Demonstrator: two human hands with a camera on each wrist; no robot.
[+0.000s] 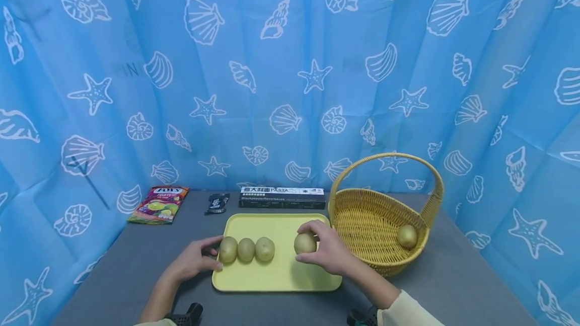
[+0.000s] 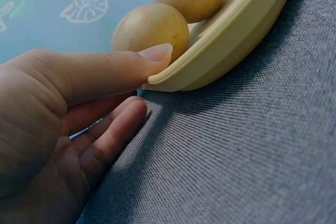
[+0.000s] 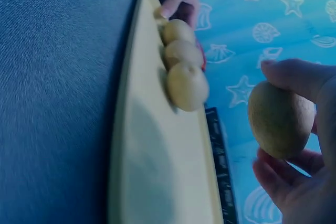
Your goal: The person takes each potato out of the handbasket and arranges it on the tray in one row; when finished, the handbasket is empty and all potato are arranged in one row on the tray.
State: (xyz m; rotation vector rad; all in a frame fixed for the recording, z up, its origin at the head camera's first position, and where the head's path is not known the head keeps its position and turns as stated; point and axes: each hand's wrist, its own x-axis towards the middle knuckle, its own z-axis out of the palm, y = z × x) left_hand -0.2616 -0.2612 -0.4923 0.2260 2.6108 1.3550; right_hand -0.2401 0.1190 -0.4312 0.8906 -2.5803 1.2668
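Observation:
In the head view, my right hand (image 1: 329, 250) holds a small yellow-brown potato (image 1: 305, 244) over the right part of a yellow tray (image 1: 272, 278). The right wrist view shows this potato (image 3: 281, 120) pinched between thumb and fingers. At the tray's left end, my left hand (image 1: 195, 259) rests with its thumb and forefinger spread at the rim. Its thumb (image 2: 142, 64) lies over the tray edge, close by the leftmost potato (image 1: 228, 249). Beside that one, a second potato (image 1: 246, 250) and a third potato (image 1: 265, 249) form a row on the tray.
Right of the tray stands a wicker basket (image 1: 362, 215) with a tall handle and one potato (image 1: 407, 236) inside. Behind the tray lies a black pasta box (image 1: 282, 198). A small black packet (image 1: 217, 203) and a candy bag (image 1: 159, 205) sit at the back left.

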